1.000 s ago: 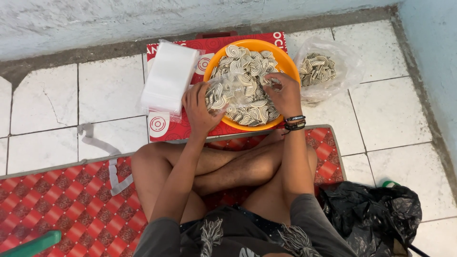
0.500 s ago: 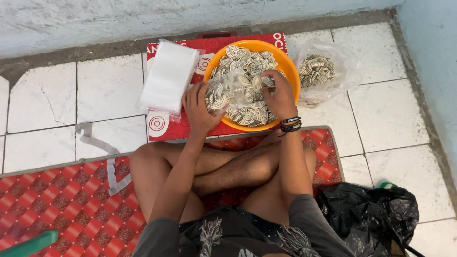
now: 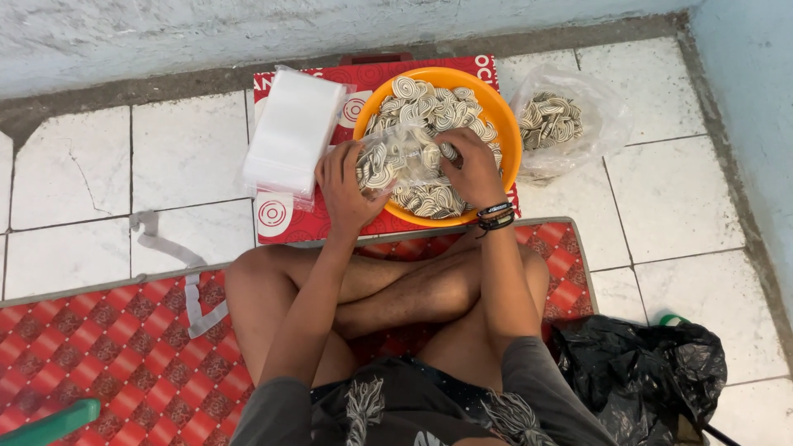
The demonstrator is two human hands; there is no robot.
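Now 2 hands, left hand (image 3: pixel 347 186) & right hand (image 3: pixel 471 165), fingers clamped on 1 clear bag (image 3: pixel 396 157) over 1 orange bowl (image 3: pixel 504 124).

Clear bag (image 3: pixel 396 157) of spiral snacks, held over orange bowl (image 3: pixel 504 124).

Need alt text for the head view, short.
Seen from above, a person sitting cross-legged on a red patterned mat holds a clear bag of spiral snacks with the left hand while the right hand reaches into an orange bowl of them. A stack of white bags lies beside it.
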